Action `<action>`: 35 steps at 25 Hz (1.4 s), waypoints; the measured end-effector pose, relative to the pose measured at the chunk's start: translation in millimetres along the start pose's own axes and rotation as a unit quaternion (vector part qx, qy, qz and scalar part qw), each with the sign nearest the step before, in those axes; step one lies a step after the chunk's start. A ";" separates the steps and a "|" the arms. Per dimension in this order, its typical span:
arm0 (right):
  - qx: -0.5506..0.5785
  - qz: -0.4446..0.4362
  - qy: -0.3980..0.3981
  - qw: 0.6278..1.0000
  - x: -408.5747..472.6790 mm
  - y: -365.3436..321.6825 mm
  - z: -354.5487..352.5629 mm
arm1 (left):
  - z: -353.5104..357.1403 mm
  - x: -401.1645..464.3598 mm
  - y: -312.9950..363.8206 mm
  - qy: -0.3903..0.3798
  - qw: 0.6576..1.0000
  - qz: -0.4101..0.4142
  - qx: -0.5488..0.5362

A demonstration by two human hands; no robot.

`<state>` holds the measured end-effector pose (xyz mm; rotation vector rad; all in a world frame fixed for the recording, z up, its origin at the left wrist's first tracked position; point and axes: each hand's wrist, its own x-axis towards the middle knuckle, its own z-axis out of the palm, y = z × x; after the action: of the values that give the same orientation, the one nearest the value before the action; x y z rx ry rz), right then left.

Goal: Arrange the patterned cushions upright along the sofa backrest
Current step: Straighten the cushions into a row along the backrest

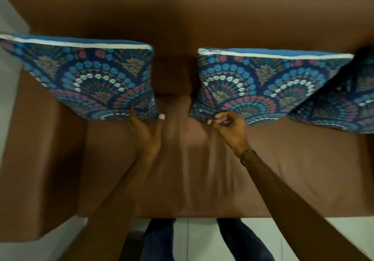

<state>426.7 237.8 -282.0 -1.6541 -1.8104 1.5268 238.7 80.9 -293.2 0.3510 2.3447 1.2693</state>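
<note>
- Now our left hand (148, 131) cups the left cushion (85, 78) at its bottom corner, fingers tucked beneath; it could tip forward off the backrest (182, 18) on release.
- Our right hand (228, 123) pinches the middle cushion (263, 84)'s lower edge; tugging may slide its base out, or nudge the right cushion (344, 103) it overlaps.

You have an open lane of bare brown sofa seat (182, 169) between the left cushion (85, 76) and the middle cushion (263, 86). Right of that, a third cushion (340, 99) touches the middle one, closing that side. The armrest (40, 149) walls off the left.
</note>
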 end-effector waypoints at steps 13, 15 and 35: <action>0.113 -0.012 0.033 0.993 71.5 14.0 -207.0 | 157.0 -36.6 96.4 -0.091 0.981 0.169 -0.040; 0.110 -0.026 0.045 0.993 72.1 22.4 -202.7 | 159.5 -41.2 90.5 -0.083 0.983 0.161 -0.027; 0.154 0.046 0.292 0.943 86.7 176.8 -510.2 | 450.9 -215.3 201.6 -0.208 0.966 0.154 -0.014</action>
<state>884.1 535.5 -247.1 -1.7954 -1.1375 1.1065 652.0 426.5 -282.0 0.9087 1.9611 1.2182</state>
